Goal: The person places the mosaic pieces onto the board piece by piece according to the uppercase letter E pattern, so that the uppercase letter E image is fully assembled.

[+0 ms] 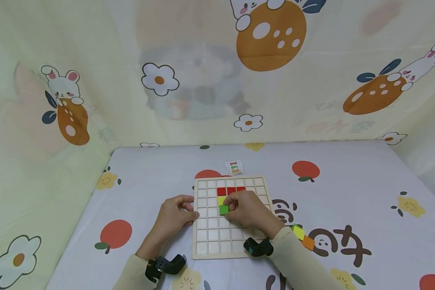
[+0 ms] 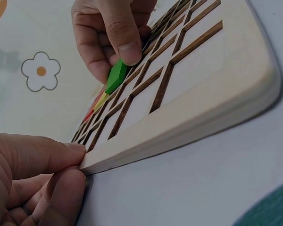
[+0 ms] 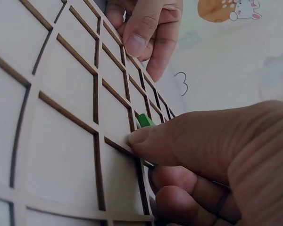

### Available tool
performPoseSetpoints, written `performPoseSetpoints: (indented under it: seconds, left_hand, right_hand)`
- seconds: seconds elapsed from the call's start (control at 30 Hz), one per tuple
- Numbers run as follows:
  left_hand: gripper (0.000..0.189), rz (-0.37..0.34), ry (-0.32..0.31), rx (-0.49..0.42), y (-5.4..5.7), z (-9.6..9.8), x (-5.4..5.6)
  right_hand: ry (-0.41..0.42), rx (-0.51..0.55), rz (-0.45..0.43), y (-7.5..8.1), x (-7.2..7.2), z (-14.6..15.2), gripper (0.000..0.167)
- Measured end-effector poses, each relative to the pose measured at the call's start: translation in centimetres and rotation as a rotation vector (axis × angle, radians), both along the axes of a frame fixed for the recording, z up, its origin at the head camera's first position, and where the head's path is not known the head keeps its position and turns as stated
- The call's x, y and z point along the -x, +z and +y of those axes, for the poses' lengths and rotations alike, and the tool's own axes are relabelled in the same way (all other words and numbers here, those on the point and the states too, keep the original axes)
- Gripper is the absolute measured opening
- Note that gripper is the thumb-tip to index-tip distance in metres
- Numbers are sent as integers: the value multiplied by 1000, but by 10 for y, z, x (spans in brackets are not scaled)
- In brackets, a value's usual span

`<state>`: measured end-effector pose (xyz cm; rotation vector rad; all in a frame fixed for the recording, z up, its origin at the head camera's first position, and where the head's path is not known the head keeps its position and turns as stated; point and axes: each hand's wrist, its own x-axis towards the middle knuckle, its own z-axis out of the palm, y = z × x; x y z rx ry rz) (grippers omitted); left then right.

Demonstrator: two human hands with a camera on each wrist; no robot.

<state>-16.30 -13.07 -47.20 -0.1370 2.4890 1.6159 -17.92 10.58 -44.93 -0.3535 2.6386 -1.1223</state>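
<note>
A light wooden grid board [image 1: 206,246] lies on the cloth in front of me. My left hand [image 1: 174,213] pinches its left edge, thumb and index finger on the rim. Over the middle cells, my right hand [image 1: 244,209] pinches a green square tile [image 1: 223,210] between thumb and fingers; the left wrist view shows this tile [image 2: 116,76] standing higher than the ones behind it. Above it sit a yellow tile [image 1: 221,200], partly covered by my fingers, and a row of red tiles [image 1: 221,191]. In the right wrist view the green tile [image 3: 145,120] shows just past my thumb.
Beyond the board lies a small printed card [image 1: 234,167] with a coloured grid pattern. Loose yellow-green [image 1: 298,231] and orange [image 1: 308,243] tiles lie beside my right sleeve. A patterned cloth [image 1: 152,169] covers the table, and a printed curtain [image 1: 199,36] hangs behind.
</note>
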Motion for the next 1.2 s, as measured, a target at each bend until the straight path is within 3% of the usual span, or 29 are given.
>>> performPoseSetpoints:
  seconds: [0.97,1.2]
  left_hand:
    - [44,4,5,-5,-2,0,1]
    - [44,-2,3,-11,-2,-1,1]
  right_hand:
    - [-17,19,18,-2,-5,0,18]
    - [-42,48,44,1,-12,6,32]
